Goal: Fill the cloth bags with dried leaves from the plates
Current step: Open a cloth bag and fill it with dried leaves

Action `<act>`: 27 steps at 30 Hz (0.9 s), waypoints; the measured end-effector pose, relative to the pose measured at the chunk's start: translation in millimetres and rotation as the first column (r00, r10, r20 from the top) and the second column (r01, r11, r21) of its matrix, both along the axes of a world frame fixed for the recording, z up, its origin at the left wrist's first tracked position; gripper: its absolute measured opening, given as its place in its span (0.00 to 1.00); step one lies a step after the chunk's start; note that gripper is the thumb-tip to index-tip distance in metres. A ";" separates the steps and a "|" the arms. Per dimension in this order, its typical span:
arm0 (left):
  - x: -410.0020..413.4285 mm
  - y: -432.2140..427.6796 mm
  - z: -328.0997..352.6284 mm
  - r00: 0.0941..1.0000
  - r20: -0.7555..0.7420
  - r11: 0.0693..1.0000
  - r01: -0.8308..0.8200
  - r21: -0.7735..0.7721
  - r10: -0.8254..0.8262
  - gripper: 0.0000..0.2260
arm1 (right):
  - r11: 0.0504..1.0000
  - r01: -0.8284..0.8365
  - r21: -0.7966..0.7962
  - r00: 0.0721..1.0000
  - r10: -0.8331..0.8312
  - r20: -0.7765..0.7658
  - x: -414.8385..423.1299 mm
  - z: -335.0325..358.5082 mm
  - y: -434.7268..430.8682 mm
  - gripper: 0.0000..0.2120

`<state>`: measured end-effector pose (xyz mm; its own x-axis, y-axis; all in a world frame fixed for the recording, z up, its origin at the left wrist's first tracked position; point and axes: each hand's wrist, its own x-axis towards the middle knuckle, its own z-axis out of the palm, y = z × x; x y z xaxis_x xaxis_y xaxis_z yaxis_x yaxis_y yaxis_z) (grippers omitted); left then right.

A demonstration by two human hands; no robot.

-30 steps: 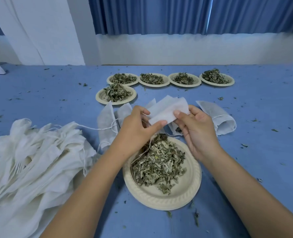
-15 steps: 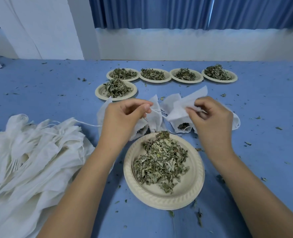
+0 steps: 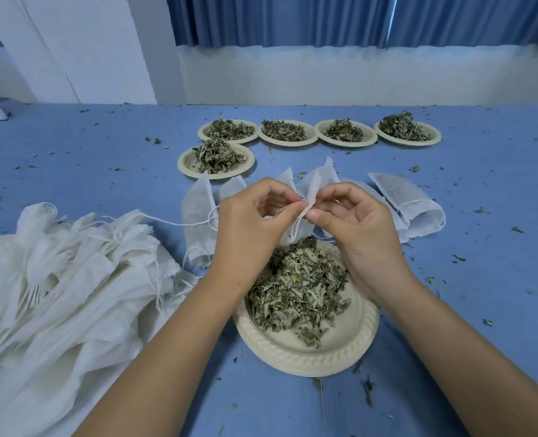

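Cloth bag (image 3: 312,186) — left hand (image 3: 248,230) rejoined right hand (image 3: 357,234), pinching.

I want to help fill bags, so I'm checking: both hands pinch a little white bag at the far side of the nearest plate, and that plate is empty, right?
Not empty. The head view shows the nearest plate holding a heap of dried leaves. The rest is right: the left hand and the right hand both pinch the little white bag at its far side.

small white cloth bag (image 3: 312,190) upright above heaped leaf plate (image 3: 308,354).
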<state>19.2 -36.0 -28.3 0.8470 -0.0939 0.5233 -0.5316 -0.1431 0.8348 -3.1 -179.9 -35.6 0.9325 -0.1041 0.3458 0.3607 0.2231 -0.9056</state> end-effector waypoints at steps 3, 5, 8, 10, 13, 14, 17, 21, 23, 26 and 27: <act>-1.1 -0.2 0.0 0.998 0.045 0.998 0.042 0.036 -0.044 0.07 | 1.000 -0.005 0.027 1.000 0.005 -0.018 -0.4 0.2 -0.4 0.09; 0.2 1.2 0.4 0.995 0.083 0.997 0.059 0.053 -0.063 0.06 | 1.000 -0.008 0.018 1.000 0.008 -0.014 -0.6 0.1 -0.7 0.08; 0.4 3.1 2.4 0.987 0.088 0.991 0.127 0.047 -0.131 0.05 | 0.999 0.036 0.037 0.999 -0.035 -0.033 -0.2 -1.0 -3.2 0.06; -1.1 3.4 4.7 0.984 0.051 0.985 0.170 0.030 -0.171 0.05 | 0.997 0.073 0.026 0.997 -0.073 -0.030 0.2 -1.4 -4.7 0.05; -1.0 4.4 8.3 0.985 -0.052 0.986 0.164 -0.020 -0.165 0.05 | 0.996 0.089 -0.026 0.996 -0.089 -0.015 0.0 -1.3 -5.8 0.04; -0.7 5.0 8.9 0.985 -0.089 0.989 0.148 -0.026 -0.150 0.05 | 0.995 0.090 -0.051 0.996 -0.091 -0.017 0.2 -0.9 -6.0 0.03; 1.3 8.3 9.4 0.989 -0.145 1.000 0.013 -0.024 -0.016 0.09 | 0.981 0.069 -0.179 0.997 -0.074 -0.022 0.0 4.8 -12.4 0.04; 6.9 27.9 18.0 0.913 0.108 0.913 -0.376 -0.157 0.395 0.07 | 0.776 -0.072 -0.627 0.997 0.080 -0.016 -6.0 14.5 -27.5 0.05; 8.3 37.8 22.4 0.731 0.408 0.834 -0.520 -0.185 0.547 0.04 | 0.575 -0.154 -0.803 0.985 0.150 -0.081 -7.8 13.0 -28.9 0.14; 11.2 40.1 19.2 0.524 0.717 0.792 -0.607 -0.065 0.460 0.04 | 0.294 -0.169 -0.941 0.974 0.193 -0.115 -6.5 7.8 -22.6 0.21; 13.3 37.9 16.1 0.580 0.711 0.807 -0.590 0.030 0.397 0.04 | 0.270 -0.164 -0.949 0.975 0.189 -0.115 -5.6 6.2 -21.4 0.21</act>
<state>32.5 1.9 -12.2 0.2529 0.0323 0.9669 -0.6929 -0.6914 0.2043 -8.7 -201.3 -29.4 0.8750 0.4750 0.0936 0.4499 -0.7263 -0.5197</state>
